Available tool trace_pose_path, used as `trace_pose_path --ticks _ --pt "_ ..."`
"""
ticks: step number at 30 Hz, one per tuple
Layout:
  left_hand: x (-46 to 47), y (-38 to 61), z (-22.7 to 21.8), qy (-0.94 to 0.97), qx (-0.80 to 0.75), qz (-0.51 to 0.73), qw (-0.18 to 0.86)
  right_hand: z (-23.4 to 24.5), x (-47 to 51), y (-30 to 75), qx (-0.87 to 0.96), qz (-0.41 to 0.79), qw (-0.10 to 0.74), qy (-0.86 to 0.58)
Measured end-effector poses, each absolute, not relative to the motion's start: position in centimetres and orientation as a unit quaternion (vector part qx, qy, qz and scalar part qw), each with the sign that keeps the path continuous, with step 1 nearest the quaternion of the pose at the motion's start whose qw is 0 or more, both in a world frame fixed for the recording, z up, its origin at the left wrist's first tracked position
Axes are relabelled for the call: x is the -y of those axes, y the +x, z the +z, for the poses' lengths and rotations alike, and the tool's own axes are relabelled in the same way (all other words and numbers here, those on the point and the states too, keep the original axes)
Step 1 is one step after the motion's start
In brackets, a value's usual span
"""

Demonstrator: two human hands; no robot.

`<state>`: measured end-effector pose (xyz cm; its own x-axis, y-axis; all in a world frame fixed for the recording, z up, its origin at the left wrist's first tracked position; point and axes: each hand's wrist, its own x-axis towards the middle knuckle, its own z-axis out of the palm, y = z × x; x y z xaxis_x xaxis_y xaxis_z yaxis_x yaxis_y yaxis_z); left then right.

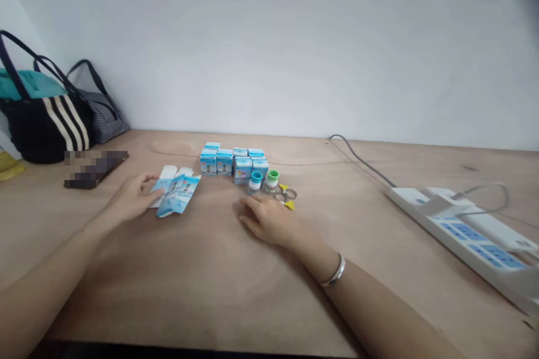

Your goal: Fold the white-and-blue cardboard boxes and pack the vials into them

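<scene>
My left hand (137,196) is at the left edge of several flattened blue-and-white cartons (179,193), its thumb and forefinger closed on that edge. My right hand (269,219) lies palm down on the table with its fingers apart and nothing visibly in it. Just beyond its fingertips stand a small clear bottle with a blue cap (255,181) and another with a green cap (272,179). Beside them lie thin rings with yellow tabs (288,195). Behind the bottles, small blue-and-white boxes (224,162) stand upright in two groups.
A dark phone-like slab (96,171), partly blurred out, lies at the left. Beyond it a black bag with white stripes (50,123) and a striped grey bag (103,115) lean near the wall. A white power strip (455,235) with a grey cable (362,158) occupies the right side.
</scene>
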<state>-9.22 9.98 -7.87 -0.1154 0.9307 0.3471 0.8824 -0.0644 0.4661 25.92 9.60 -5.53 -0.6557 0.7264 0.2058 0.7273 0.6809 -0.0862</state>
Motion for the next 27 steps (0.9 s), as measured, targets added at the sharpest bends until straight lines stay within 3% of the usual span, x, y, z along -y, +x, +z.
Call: trace_pose_path --ticks 3,11,20,27 --pt "-10.3 -7.6 -6.2 0.691 -0.69 0.21 -0.051 -5.5 -9.7 25.9 0.913 0.005 0.106 -0.393" --pt "-14.9 3.9 -2.5 0.829 -0.496 0.188 -0.176 -5.7 -9.9 26.0 0.922 0.013 0.116 -0.37" --pt "-18.0 9.1 -3.9 0.828 -0.507 0.144 -0.192 -6.6 -10.3 26.1 0.925 0.017 0.137 -0.353" --pt "-15.8 9.2 -3.8 0.82 -0.521 0.153 -0.184 -6.9 -10.6 26.1 0.888 0.018 0.156 -0.433"
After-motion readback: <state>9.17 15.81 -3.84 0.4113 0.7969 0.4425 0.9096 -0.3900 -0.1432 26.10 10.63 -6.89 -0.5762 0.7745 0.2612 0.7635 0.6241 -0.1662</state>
